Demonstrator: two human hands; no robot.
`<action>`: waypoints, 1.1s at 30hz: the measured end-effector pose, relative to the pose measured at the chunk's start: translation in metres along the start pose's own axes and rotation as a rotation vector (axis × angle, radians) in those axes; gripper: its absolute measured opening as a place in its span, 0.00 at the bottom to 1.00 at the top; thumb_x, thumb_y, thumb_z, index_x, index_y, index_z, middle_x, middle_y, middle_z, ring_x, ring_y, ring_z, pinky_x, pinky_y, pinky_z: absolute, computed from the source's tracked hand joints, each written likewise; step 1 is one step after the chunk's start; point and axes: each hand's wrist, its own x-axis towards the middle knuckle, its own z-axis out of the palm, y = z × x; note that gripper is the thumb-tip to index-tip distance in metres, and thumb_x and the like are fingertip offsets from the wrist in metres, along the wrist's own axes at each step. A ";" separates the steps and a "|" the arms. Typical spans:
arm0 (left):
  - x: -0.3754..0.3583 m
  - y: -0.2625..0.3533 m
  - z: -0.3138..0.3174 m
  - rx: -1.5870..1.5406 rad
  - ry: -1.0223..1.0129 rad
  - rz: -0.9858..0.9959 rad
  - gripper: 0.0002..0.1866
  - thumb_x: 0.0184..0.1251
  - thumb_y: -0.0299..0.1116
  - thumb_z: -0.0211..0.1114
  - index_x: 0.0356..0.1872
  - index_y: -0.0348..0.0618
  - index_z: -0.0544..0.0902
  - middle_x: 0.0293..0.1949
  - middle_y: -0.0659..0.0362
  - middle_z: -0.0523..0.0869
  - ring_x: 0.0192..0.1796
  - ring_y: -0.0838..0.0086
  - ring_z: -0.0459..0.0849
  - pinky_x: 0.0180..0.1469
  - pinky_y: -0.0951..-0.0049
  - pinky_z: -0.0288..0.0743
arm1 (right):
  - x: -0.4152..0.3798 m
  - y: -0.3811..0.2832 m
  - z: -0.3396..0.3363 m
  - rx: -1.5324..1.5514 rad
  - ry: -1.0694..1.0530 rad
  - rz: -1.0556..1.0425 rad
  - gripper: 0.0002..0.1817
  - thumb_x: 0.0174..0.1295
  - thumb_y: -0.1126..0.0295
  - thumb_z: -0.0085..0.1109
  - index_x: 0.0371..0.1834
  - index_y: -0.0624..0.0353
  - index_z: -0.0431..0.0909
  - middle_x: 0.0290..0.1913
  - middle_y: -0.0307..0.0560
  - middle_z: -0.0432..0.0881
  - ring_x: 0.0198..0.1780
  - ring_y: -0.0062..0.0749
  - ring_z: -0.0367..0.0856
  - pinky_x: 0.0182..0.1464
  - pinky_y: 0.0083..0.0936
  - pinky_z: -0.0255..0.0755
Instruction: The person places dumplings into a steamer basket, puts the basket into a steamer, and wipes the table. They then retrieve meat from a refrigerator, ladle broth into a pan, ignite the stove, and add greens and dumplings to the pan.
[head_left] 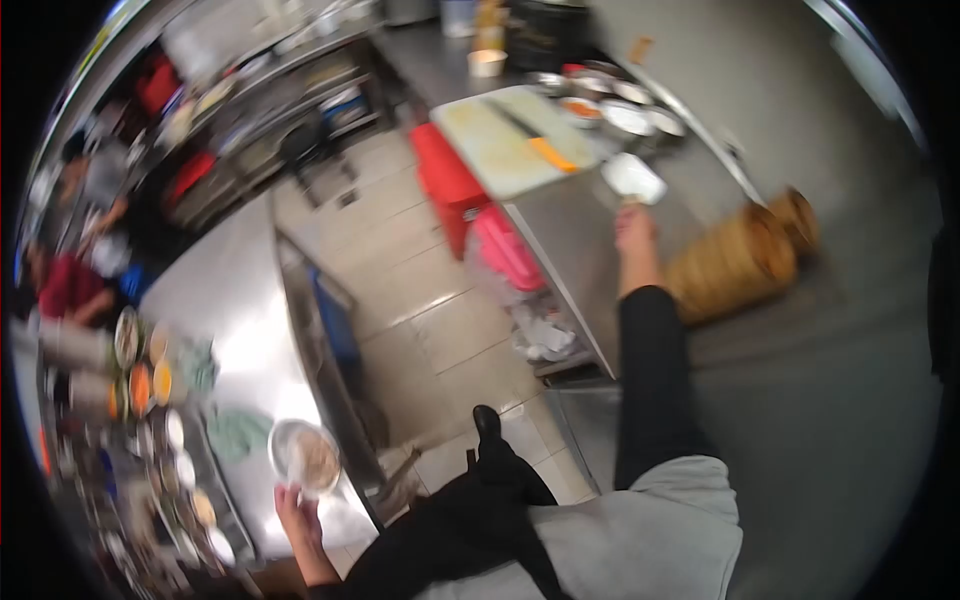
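Bowl [276, 438] stands at or just over the edge of the left table [230, 310], beside a green cloth [238, 432]. Left hand [298, 515] is at its near rim, fingers part-open and loosely curled; whether they grip or merely touch cannot be told. Risk: a nudge to the rim could tip it toward the floor, the likely cause being attention divided between two tables. Condition: bowl round, pale-rimmed, upright or slightly tilted, with a pinkish-brown mass inside; texture lost to blur.

Farther out, over the right table [560, 230], the right hand [637, 232] has its fingers folded in, apparently closed on the near end of a white dish [636, 178]. Risk: an end-only hold at full reach could let it slip or swing into the orange-handled knife [550, 152] on the cutting board [485, 150]. Condition: dish pale, roughly rectangular, contents unclear. Woven baskets [728, 262] lie beside the forearm.
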 end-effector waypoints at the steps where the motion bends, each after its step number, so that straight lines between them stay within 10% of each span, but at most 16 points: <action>1: -0.006 0.005 0.018 0.023 -0.016 -0.013 0.17 0.63 0.30 0.63 0.54 0.50 0.77 0.52 0.56 0.82 0.49 0.67 0.84 0.43 0.71 0.81 | 0.032 -0.005 0.000 0.010 -0.221 -0.056 0.10 0.68 0.58 0.61 0.36 0.50 0.75 0.23 0.37 0.74 0.21 0.24 0.72 0.23 0.25 0.68; 6: 0.013 0.013 0.067 -0.016 -0.005 0.058 0.12 0.65 0.27 0.66 0.48 0.43 0.77 0.35 0.62 0.83 0.30 0.81 0.81 0.30 0.79 0.79 | 0.170 0.038 0.027 -0.029 -0.321 0.187 0.09 0.70 0.62 0.58 0.38 0.54 0.74 0.32 0.43 0.78 0.27 0.21 0.75 0.23 0.16 0.65; 7: 0.009 0.022 0.079 -0.027 0.032 0.056 0.10 0.65 0.27 0.68 0.43 0.44 0.76 0.30 0.62 0.82 0.25 0.80 0.80 0.27 0.79 0.79 | 0.078 0.036 0.073 -0.006 -0.140 0.164 0.07 0.69 0.66 0.55 0.34 0.54 0.73 0.27 0.39 0.75 0.25 0.20 0.72 0.22 0.16 0.64; 14: 0.003 0.030 0.069 -0.033 0.068 0.185 0.09 0.65 0.27 0.68 0.37 0.44 0.73 0.24 0.65 0.79 0.22 0.83 0.78 0.25 0.80 0.79 | -0.432 0.133 0.135 -0.522 -1.445 0.174 0.15 0.69 0.64 0.61 0.53 0.59 0.81 0.45 0.39 0.83 0.37 0.20 0.81 0.41 0.21 0.77; 17: 0.003 0.030 0.029 0.107 0.115 0.255 0.09 0.64 0.27 0.67 0.38 0.42 0.74 0.25 0.66 0.80 0.22 0.84 0.77 0.25 0.81 0.76 | -0.551 0.141 0.171 -0.365 -1.809 -0.661 0.18 0.62 0.68 0.65 0.55 0.57 0.80 0.46 0.47 0.84 0.44 0.37 0.83 0.43 0.28 0.78; 20: 0.004 0.026 -0.028 0.170 0.094 0.266 0.08 0.65 0.27 0.67 0.38 0.41 0.75 0.25 0.66 0.80 0.22 0.85 0.76 0.24 0.82 0.72 | -0.638 0.172 0.198 -0.300 -2.129 -0.905 0.18 0.60 0.70 0.63 0.55 0.57 0.81 0.50 0.51 0.83 0.49 0.46 0.81 0.46 0.35 0.79; 25: 0.009 0.009 -0.119 0.163 0.105 0.154 0.10 0.68 0.34 0.68 0.43 0.39 0.81 0.27 0.67 0.80 0.24 0.84 0.74 0.26 0.82 0.71 | -0.748 0.266 0.209 -1.213 -2.590 -1.300 0.09 0.56 0.69 0.62 0.38 0.57 0.84 0.39 0.52 0.86 0.43 0.47 0.83 0.47 0.41 0.76; 33: 0.002 -0.021 -0.165 0.074 0.157 0.271 0.18 0.69 0.33 0.67 0.57 0.42 0.82 0.39 0.65 0.79 0.29 0.83 0.75 0.32 0.80 0.73 | -0.794 0.238 0.216 -1.147 -2.499 -0.606 0.14 0.60 0.63 0.53 0.34 0.65 0.80 0.34 0.59 0.83 0.40 0.49 0.82 0.45 0.37 0.73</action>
